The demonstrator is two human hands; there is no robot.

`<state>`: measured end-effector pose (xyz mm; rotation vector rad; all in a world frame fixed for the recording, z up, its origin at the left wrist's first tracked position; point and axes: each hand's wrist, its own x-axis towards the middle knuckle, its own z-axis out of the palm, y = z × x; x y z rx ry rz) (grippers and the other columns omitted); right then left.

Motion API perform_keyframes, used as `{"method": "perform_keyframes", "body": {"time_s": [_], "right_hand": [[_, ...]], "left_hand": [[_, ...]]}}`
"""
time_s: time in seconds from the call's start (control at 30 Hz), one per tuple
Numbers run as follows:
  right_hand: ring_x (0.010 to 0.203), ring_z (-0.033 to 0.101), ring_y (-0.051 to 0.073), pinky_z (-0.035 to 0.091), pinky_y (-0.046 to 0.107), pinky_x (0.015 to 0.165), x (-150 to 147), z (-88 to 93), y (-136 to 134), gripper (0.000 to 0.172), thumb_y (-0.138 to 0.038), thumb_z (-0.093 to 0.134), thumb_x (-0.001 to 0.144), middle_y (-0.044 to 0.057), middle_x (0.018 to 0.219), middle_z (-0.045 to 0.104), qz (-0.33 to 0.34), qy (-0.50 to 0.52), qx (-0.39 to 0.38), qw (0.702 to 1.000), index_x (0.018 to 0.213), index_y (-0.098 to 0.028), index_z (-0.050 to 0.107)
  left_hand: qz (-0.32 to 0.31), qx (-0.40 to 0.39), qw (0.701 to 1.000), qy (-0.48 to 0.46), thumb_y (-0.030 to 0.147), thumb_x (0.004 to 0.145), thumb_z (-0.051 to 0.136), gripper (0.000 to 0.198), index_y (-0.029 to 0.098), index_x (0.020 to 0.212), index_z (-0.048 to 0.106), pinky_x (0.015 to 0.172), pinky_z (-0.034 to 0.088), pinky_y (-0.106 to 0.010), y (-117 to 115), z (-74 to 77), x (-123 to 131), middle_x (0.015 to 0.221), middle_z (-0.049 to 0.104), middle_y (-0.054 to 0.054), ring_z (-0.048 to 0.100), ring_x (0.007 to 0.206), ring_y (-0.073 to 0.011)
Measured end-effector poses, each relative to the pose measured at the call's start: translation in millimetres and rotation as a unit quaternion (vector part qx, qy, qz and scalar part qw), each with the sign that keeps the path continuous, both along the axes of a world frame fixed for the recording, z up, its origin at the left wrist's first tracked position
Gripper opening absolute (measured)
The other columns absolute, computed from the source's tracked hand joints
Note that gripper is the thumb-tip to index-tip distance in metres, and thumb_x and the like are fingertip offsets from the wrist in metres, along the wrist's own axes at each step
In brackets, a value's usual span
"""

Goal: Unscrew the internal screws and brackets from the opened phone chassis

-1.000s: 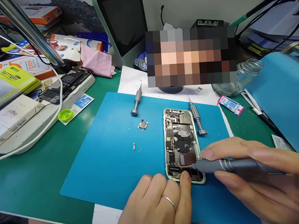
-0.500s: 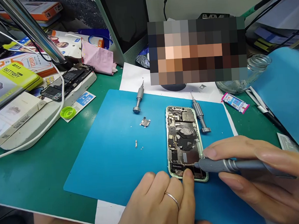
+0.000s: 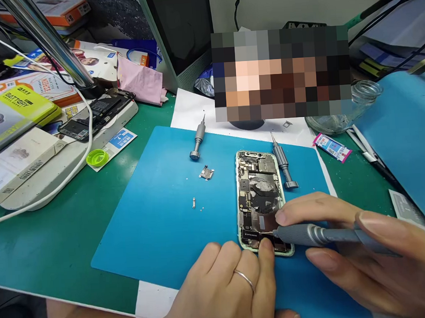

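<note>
An opened phone [image 3: 260, 194] with bare circuit boards lies lengthwise on a blue mat [image 3: 158, 220]. My right hand [image 3: 366, 260] grips a grey screwdriver [image 3: 325, 235], its tip resting inside the phone's lower end. My left hand [image 3: 227, 287], wearing a ring, lies flat on the mat with one fingertip pressing the phone's bottom edge. Two more grey screwdrivers lie on the mat: one [image 3: 198, 139] to the left, one [image 3: 283, 166] beside the phone's right edge. A small metal part [image 3: 206, 173] and tiny screws [image 3: 194, 204] sit left of the phone.
A second dismantled phone [image 3: 94, 116] rests on a white pad at left, among boxes and a white cable. A green cap [image 3: 97, 158] lies nearby. A monitor [image 3: 176, 31] stands behind; a glass jar [image 3: 346, 110] and another blue mat [image 3: 405, 137] are right.
My right hand slid slightly left along the screwdriver, bringing the index fingertip over the phone's edge. The left hand and phone stay in place; the view shifted a little.
</note>
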<state>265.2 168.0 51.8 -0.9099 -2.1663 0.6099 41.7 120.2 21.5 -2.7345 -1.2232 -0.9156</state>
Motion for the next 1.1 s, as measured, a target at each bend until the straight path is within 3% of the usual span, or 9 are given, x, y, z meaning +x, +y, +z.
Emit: {"method": "perform_keyframes", "body": {"time_s": [0.1,0.3,0.57,0.7,0.83,0.93,1.1], "right_hand": [[0.093,0.081,0.024,0.070,0.032,0.081,11,4.0,4,0.049,-0.011,0.069,0.089,0.005,0.105,0.081,0.042,-0.063,-0.034,0.997,0.134,-0.030,0.063],[0.090,0.081,0.020,0.068,0.024,0.077,16,4.0,5,0.045,-0.013,0.070,0.087,0.002,0.104,0.080,0.041,-0.089,-0.067,0.993,0.129,-0.030,0.065],[0.089,0.082,0.019,0.066,0.022,0.088,-6,11.2,14,0.042,-0.003,0.061,0.087,0.005,0.104,0.083,0.096,-0.108,0.010,0.989,0.124,-0.022,0.068],[0.085,0.081,0.018,0.067,0.022,0.082,-3,13.3,10,0.022,-0.018,0.067,0.094,0.002,0.098,0.082,0.061,-0.128,-0.021,0.990,0.115,-0.025,0.067],[0.093,0.079,0.022,0.066,0.027,0.070,15,8.0,4,0.027,-0.035,0.064,0.100,0.006,0.106,0.079,0.043,-0.136,-0.079,0.987,0.126,-0.027,0.064],[0.095,0.078,0.022,0.064,0.027,0.066,19,4.9,3,0.033,-0.026,0.062,0.099,0.007,0.107,0.077,0.054,-0.136,-0.068,0.987,0.131,-0.027,0.061],[0.080,0.075,0.020,0.063,0.028,0.064,9,5.5,4,0.028,-0.017,0.064,0.092,0.003,0.089,0.073,0.053,-0.137,-0.025,0.989,0.118,-0.028,0.060]], "left_hand": [[-0.004,0.000,1.000,-0.003,0.033,0.113,0.030,0.044,0.007,0.120,0.065,0.063,0.040,-0.038,1,0.7,1,0.081,0.068,-0.002,0.058,0.069,-0.0188],[0.003,-0.002,1.000,-0.005,0.033,0.113,0.029,0.045,0.007,0.119,0.065,0.062,0.037,-0.039,-2,-2.3,3,0.079,0.066,-0.002,0.055,0.068,-0.0197],[0.000,0.008,1.000,-0.007,0.033,0.112,0.032,0.043,0.007,0.117,0.066,0.061,0.039,-0.038,0,-2.9,3,0.079,0.067,-0.002,0.056,0.068,-0.0194],[0.004,0.002,1.000,-0.023,0.033,0.112,0.031,0.045,0.007,0.117,0.067,0.058,0.037,-0.038,1,-2.3,3,0.077,0.064,-0.001,0.053,0.066,-0.0195],[0.009,-0.014,1.000,-0.016,0.033,0.112,0.028,0.045,0.008,0.120,0.065,0.060,0.038,-0.039,0,-1.7,4,0.080,0.065,-0.002,0.054,0.070,-0.0201],[0.005,-0.011,1.000,-0.004,0.033,0.112,0.029,0.045,0.007,0.122,0.064,0.063,0.041,-0.039,-1,-0.8,4,0.083,0.066,-0.002,0.056,0.074,-0.0207],[0.003,-0.015,1.000,0.006,0.033,0.112,0.029,0.044,0.007,0.123,0.063,0.063,0.041,-0.040,-2,0.1,3,0.085,0.067,-0.003,0.056,0.074,-0.0214]]}}
